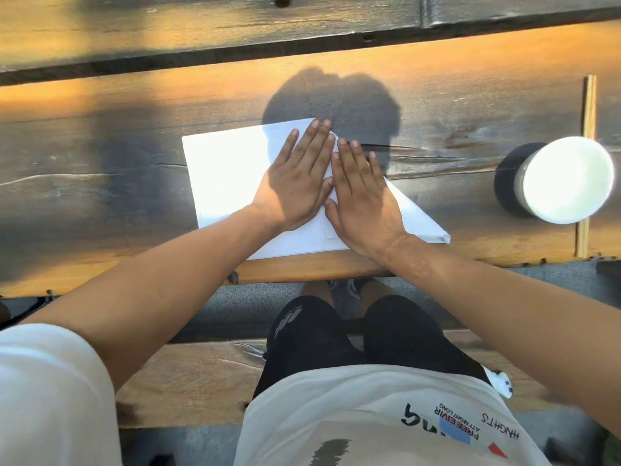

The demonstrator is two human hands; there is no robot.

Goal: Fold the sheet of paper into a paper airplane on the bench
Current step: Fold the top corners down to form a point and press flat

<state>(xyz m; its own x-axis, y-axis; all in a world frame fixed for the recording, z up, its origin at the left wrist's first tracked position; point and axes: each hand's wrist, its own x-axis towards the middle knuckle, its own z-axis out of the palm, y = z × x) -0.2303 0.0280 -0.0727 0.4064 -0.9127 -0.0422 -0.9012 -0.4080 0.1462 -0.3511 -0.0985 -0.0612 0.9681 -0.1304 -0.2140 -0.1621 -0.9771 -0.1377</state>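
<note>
On the bench's [100,156] near plank, both hands lie flat & open, palms down, fingers straight, gripping nothing, just pressing on the sheet of paper [225,176]. Left hand [295,183] covers the paper's middle; right hand [363,203] sits just beside it, thumbs nearly touching, fingertips reaching the sheet's far edge. Paper is white, partly folded: right side shows a slanted folded edge running down to a pointed corner near the bench's front edge, w/ doubled layers visible there; left part is flat & blown out by sunlight, so any creases there can't be made out. The fold under the palms is hidden. Shadow of the hands falls on the wood beyond the paper. Well to the right stands a dark round container w/ a white lid [568,179]; glare wipes out any label. Thin light wooden strip [586,163] runs across the plank beside it. Nearer the camera: black shorts [312,334] w/ a small pale logo, unreadable, & a cream T-shirt [353,425] w/ print seen upside down, approx "FREE MIR", "AT NIGHT LONG", "#NGHTS", partly blurred. White sleeve [47,391] cut off at lower left. Shoes [349,287] barely visible under the bench edge.
</note>
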